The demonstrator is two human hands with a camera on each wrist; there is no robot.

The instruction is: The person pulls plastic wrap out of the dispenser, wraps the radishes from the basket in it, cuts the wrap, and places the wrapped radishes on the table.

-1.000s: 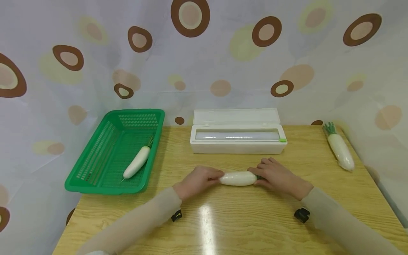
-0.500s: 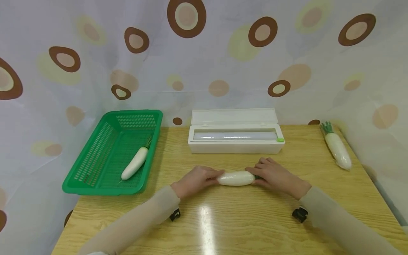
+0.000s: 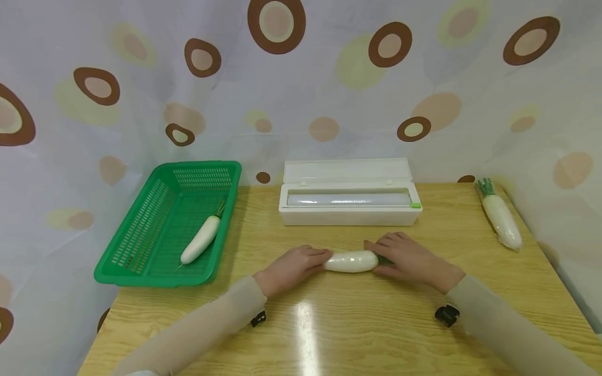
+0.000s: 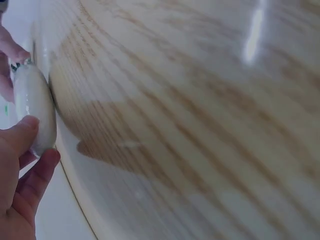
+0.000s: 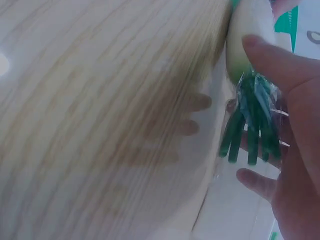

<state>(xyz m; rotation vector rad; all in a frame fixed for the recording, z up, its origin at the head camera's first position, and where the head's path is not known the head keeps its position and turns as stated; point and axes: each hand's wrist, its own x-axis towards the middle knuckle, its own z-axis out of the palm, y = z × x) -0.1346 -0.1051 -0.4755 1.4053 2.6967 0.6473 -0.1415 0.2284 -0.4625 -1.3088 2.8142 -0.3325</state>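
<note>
A white radish wrapped in clear film lies crosswise between my hands, in the middle of the wooden table. My left hand holds its tapered end between thumb and fingers, as the left wrist view also shows. At the other end, my right hand grips near the crown; in the right wrist view the thumb lies on the white root. Clear film covers the short cut green stems, and the fingers behind them are partly hidden.
A white film box with its lid raised and a roll inside stands beyond my hands. To the left, a green basket contains an unwrapped radish. Another wrapped radish lies at the far right, near the patterned curtain.
The radish stays in place between both hands. My right hand's fingers have shifted slightly, and more of the green stems shows between thumb and fingers. The box, basket and other radishes have not moved.
</note>
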